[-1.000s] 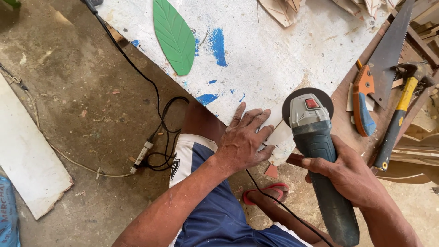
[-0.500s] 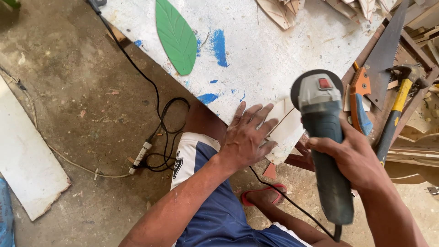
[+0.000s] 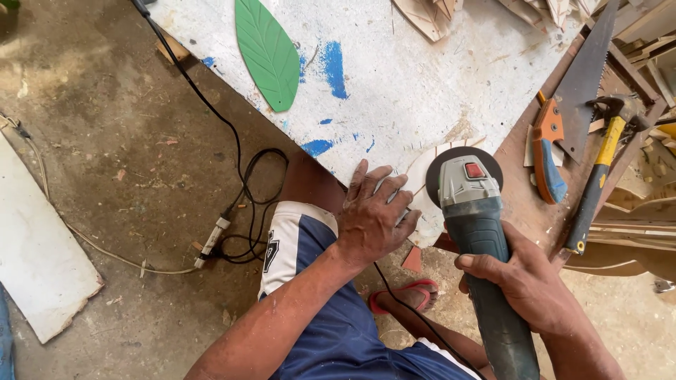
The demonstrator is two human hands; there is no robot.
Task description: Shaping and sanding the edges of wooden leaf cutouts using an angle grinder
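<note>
1. The right hand (image 3: 524, 285) has its grip wrapped tight round the dark body of an angle grinder (image 3: 479, 232), fingers curled over the handle.
2. The grinder's grey head and dark round disc sit over a pale leaf-shaped wooden piece (image 3: 422, 190), which lies at the near corner of the table (image 3: 422, 84).
3. The left hand (image 3: 373, 214) lies flat on that pale piece with its fingers spread, pressing it down, just beside the disc; it pinches nothing.
4. No box, tray or other container shows anywhere on the table.
5. Farther up the white, blue-smeared tabletop lies a green painted leaf cutout (image 3: 267, 53), well apart from both hands.
6. To the right, on a brown board, lie a handsaw (image 3: 563, 119) with an orange and blue handle and a hammer (image 3: 598, 176) with a yellow and black handle, near the grinder but not touching it.
7. More pale cut wooden shapes (image 3: 429, 14) lie at the far edge.
8. A black cable (image 3: 232, 141) runs off the table and coils on the dusty floor beside the person's knee.
9. A white board (image 3: 35, 253) lies on the floor at the left, and a red sandal (image 3: 405, 295) shows below the table.
</note>
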